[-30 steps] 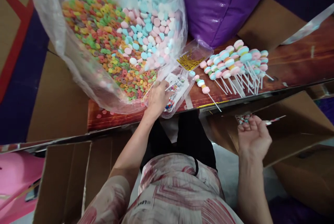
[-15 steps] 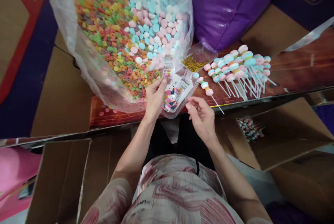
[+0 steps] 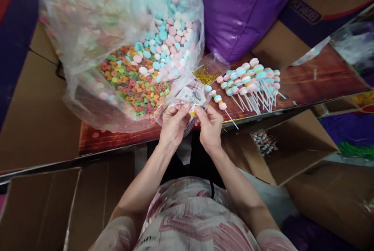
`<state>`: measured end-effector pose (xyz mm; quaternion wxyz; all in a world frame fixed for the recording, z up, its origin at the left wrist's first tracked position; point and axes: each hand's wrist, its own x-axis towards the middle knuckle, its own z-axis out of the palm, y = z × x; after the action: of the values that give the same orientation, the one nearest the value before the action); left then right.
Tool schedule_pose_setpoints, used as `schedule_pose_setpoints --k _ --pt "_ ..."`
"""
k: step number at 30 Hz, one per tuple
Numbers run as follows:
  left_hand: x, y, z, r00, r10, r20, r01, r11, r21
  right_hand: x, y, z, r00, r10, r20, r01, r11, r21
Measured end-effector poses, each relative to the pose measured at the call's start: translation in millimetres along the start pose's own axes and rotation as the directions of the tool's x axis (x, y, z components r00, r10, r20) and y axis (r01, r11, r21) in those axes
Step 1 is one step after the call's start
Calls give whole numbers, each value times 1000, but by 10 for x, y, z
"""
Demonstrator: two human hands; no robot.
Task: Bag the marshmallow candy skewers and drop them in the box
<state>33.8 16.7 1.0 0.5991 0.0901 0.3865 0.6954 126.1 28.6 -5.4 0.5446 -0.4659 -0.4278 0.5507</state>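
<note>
My left hand (image 3: 174, 121) and right hand (image 3: 209, 124) pinch a small printed wrapper (image 3: 193, 110) between fingertips, just below the big candy bag (image 3: 122, 44); finished candy skewers (image 3: 251, 81) lie right of that bag

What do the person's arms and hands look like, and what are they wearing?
Both hands are bare: the left hand and the right hand have no gloves, and no rings or watch show. The forearms are bare too. Short sleeves end near the elbows, part of a pale top with dusty red, brush-like streaks and a small dark printed word by the hem.
</note>
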Motion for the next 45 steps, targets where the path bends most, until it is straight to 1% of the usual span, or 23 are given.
schedule_pose_setpoints --k 4,7,9,11,14,16,18,20,21,23,24,25,26,28,29,30,31,34,35,37,38,41,45 --pt "-43 -16 56 999 -23 -43 23 1000 -6 21 -60 -116 992 -123 36 127 978 -164" --pt "-47 30 36 998 -51 -41 51 999 10 70 -127 -257 976 -147 161 184 952 -246" --pt "-34 41 20 998 -37 -57 37 999 5 98 -157 -349 960 -162 228 225 930 -290" --pt "-27 16 31 997 -21 -80 21 1000 4 113 -164 -414 954 -212 211 274 904 -330" --pt "-34 -66 100 993 -6 -118 9 1000 21 123 -146 -456 951 -278 136 309 875 -373" --pt "-37 -115 149 989 26 -143 -23 999 28 144 -146 -483 948 -280 151 318 859 -401" --pt "-23 -140 171 985 61 -159 -56 998 32 200 -180 -555 933 -314 177 360 811 -460" --pt "13 -137 157 982 77 -171 -74 997 24 309 -250 -702 895 -422 146 424 701 -574" --pt "37 -128 138 981 74 -182 -73 997 13 384 -292 -805 861 -497 107 439 619 -652" --pt "87 -104 91 977 43 -207 -47 999 -15 564 -364 -1048 779 -625 52 385 411 -826" --pt "109 -90 69 976 18 -216 -24 999 -25 658 -386 -1175 756 -654 39 316 312 -896" --pt "127 -78 52 975 -11 -220 5 1000 -31 747 -395 -1295 758 -651 39 246 231 -941" --pt "141 -65 41 974 -40 -222 34 999 -34 825 -391 -1401 781 -623 42 195 180 -964" --pt "156 -39 39 970 -87 -226 80 996 -42 930 -356 -1558 836 -547 35 129 136 -982" --pt "158 -24 47 967 -108 -231 99 994 -49 951 -334 -1602 853 -521 24 114 140 -984" --pt "160 -7 57 962 -132 -239 121 991 -60 947 -315 -1625 857 -516 13 110 157 -981" --pt "160 11 69 956 -159 -247 145 987 -75 919 -302 -1626 848 -531 5 123 188 -974" --pt "168 66 102 935 -246 -254 220 967 -129 699 -312 -1529 789 -614 -10 264 354 -897" --pt "172 82 109 930 -266 -252 236 961 -144 591 -326 -1475 781 -624 -9 324 417 -849" --pt "181 106 121 924 -290 -248 255 953 -164 356 -355 -1362 792 -610 14 412 518 -750" --pt "184 114 127 922 -295 -250 258 951 -170 244 -363 -1312 802 -596 43 443 544 -712" --pt "181 130 145 919 -304 -252 263 947 -182 6 -360 -1225 797 -582 162 529 543 -652" --pt "161 136 160 919 -299 -258 260 950 -172 -52 -341 -1242 737 -612 287 619 440 -651"
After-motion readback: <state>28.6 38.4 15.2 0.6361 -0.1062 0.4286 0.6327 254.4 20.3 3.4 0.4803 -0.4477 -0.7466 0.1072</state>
